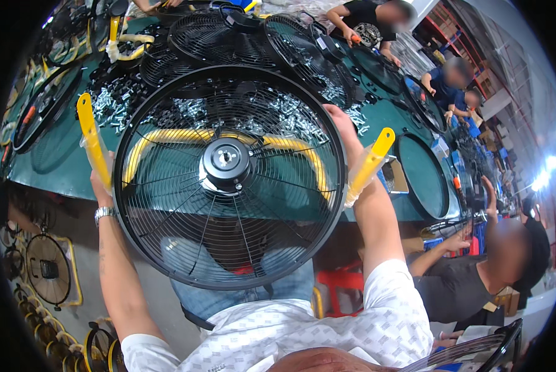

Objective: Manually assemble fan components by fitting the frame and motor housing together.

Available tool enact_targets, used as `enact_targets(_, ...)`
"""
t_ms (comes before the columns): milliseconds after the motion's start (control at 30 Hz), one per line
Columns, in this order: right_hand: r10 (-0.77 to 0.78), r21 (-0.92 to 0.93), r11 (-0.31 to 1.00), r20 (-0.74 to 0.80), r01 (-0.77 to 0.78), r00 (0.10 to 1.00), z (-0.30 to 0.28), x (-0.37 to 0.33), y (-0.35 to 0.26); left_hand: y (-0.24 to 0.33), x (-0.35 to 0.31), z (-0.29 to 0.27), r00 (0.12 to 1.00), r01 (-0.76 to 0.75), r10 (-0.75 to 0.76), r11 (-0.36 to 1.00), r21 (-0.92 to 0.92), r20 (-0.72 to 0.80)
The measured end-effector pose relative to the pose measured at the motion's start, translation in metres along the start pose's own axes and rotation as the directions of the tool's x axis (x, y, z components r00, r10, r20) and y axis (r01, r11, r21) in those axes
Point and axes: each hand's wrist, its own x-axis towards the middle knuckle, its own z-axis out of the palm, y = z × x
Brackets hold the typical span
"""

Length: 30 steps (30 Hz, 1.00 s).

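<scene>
White patterned shirt [352, 328] right at the bottom, closest to the lens, with blue jeans [240, 291] showing below the fan. Big round black fan guard [228, 177] held up at mid-frame, over the near edge of the green workbench [61, 164], motor hub [226, 162] at its centre and a yellow U-shaped bracket [222, 139] behind the wires, both bracket ends wrapped in clear plastic and sticking out past the rim. Left hand [102, 186] clamped on the guard's left rim right by the yellow bracket end, silver wristwatch [104, 214] just below it. Right hand [340, 121] on the guard's upper right rim, fingers curled around the edge, grasping it. Beyond the guard, piles of silver screws [113, 102] scattered on the bench, plus more black fan grilles [240, 40] stacked further back. Right of the guard, other people working along the same bench, one seated in a dark shirt [458, 285]. Left of the guard, down on the floor, more finished fans [48, 266] with yellow stands. Red stool [340, 282] just under the guard's lower right.
</scene>
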Motion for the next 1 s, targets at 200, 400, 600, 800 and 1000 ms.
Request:
enact_targets(200,-0.035,0.567,0.796,-0.307,0.212,0.951,-0.079,-0.077,-0.073,-0.011,0.002,0.003,0.992,-0.125,0.125,0.989,0.078,0.01)
enact_targets(400,-0.569,-0.198,0.822,-0.31,0.533,0.762,-0.041,-0.208,-0.172,-0.028,0.004,0.001,0.993,-0.086,0.096,0.986,-0.144,0.063)
enact_targets(600,-0.366,-0.177,0.694,0.748,0.698,0.554,0.067,-0.196,-0.172,-0.005,0.01,-0.007,0.988,-0.153,0.156,0.979,-0.133,0.019)
enact_targets(800,-0.303,-0.212,0.686,0.786,0.696,0.538,0.074,-0.179,-0.16,0.103,-0.016,-0.045,0.964,-0.016,-0.138,0.825,-0.564,-0.229)
enact_targets(1000,-0.448,-0.258,0.623,0.656,0.738,0.608,0.048,-0.171,-0.16,0.229,-0.073,-0.054,0.889,-0.222,0.366,0.87,-0.441,0.275)
